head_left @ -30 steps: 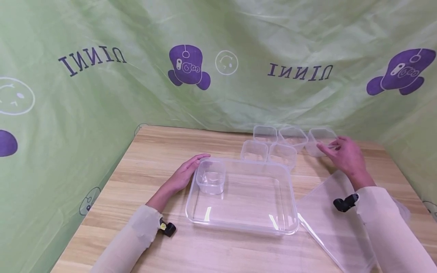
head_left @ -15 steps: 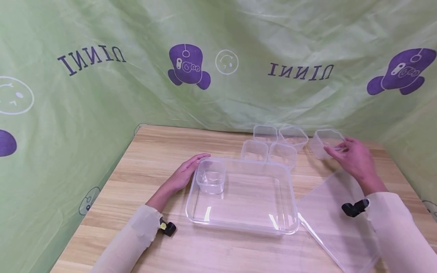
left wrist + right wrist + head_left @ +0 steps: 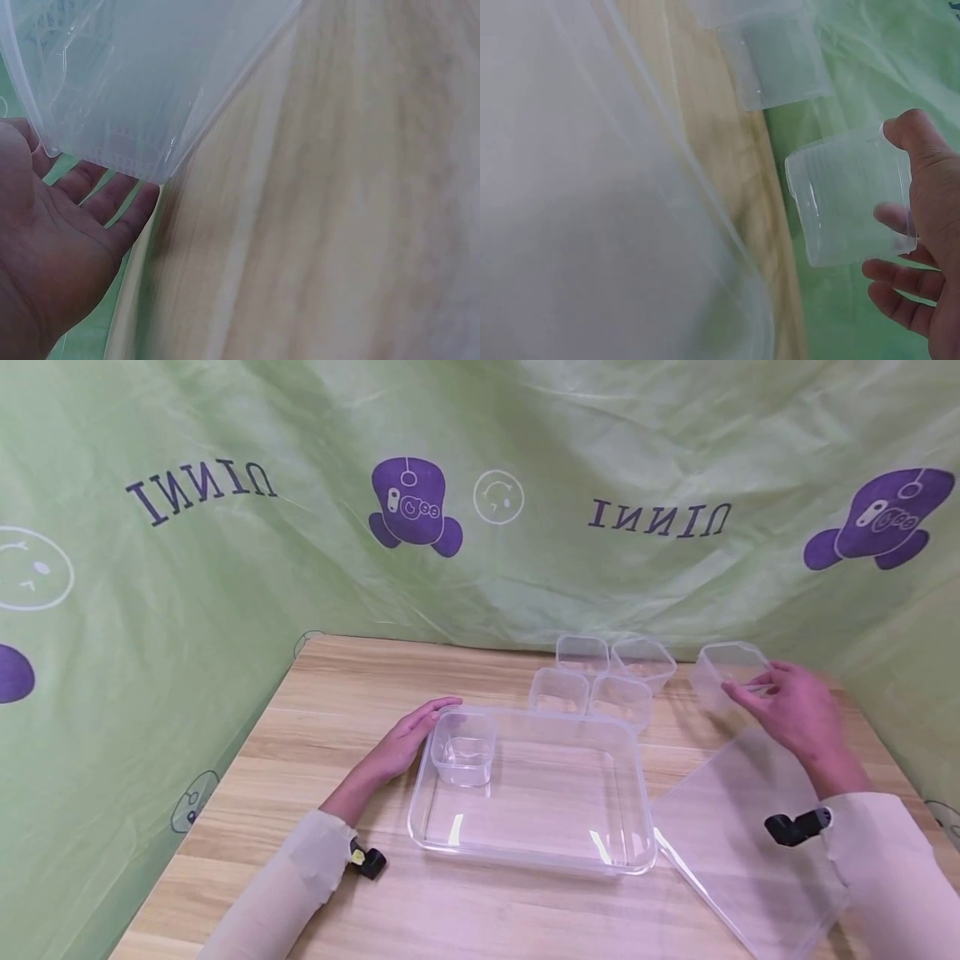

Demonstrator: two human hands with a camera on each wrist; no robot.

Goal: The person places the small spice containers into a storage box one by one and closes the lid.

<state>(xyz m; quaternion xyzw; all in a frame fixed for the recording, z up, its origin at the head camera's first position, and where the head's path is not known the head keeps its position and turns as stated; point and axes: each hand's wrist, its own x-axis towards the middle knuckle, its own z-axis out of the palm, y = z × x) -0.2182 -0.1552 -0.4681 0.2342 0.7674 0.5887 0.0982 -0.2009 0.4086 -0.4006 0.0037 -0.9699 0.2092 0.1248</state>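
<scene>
My right hand (image 3: 806,714) pinches a small clear plastic container (image 3: 711,681) by its right side at the back right of the table. In the right wrist view, its thumb is at the rim of this container (image 3: 847,202), and a finger shows through the clear wall. My left hand (image 3: 403,745) touches the back left corner of a large clear plastic container (image 3: 525,858). Its fingers (image 3: 112,196) reach loosely along the outside of that corner in the left wrist view. Inside the large container, in its back left corner, stands another small clear container (image 3: 465,764).
Several more small clear containers (image 3: 559,692) stand grouped behind the large one. A flat clear lid (image 3: 742,835) lies on the wooden table (image 3: 315,710) at the right, partly under the right forearm. A green printed curtain (image 3: 525,585) hangs behind the table.
My right hand has drawn the small container to the right, apart from the grouped ones. The left hand and the large container have stayed in place.
</scene>
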